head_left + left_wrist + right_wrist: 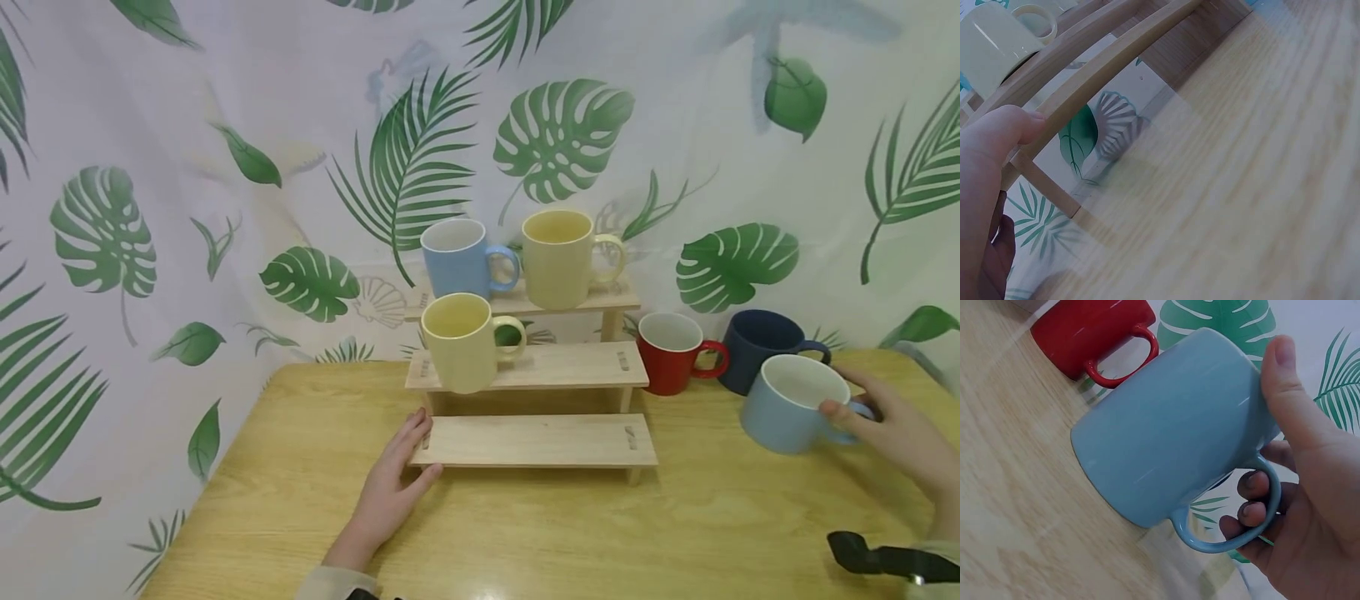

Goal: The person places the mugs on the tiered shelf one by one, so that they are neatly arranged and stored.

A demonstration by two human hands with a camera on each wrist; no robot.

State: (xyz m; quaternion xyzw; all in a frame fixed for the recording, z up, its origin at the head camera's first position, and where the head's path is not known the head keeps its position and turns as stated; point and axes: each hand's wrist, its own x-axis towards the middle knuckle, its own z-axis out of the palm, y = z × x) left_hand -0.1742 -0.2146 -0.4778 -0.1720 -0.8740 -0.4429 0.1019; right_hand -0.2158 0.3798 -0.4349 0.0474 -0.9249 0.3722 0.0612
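Note:
My right hand (896, 425) grips a light blue mug (780, 408) at the right of the table. In the right wrist view its fingers pass through the mug handle (1225, 544) and the thumb lies by the rim. My left hand (393, 479) holds the left end of the lowest step of a three-tier wooden stand (532, 442), thumb at the front edge. A pale yellow mug (459, 354) stands on the middle step's left. On the top step are another light blue mug (456, 262) and another pale yellow mug (558, 267).
Right of the stand, a red mug (666, 358) and a dark blue mug (750, 346) stand on the wooden table (525, 533), just behind the held mug. A leaf-print cloth (300, 167) hangs close behind the stand.

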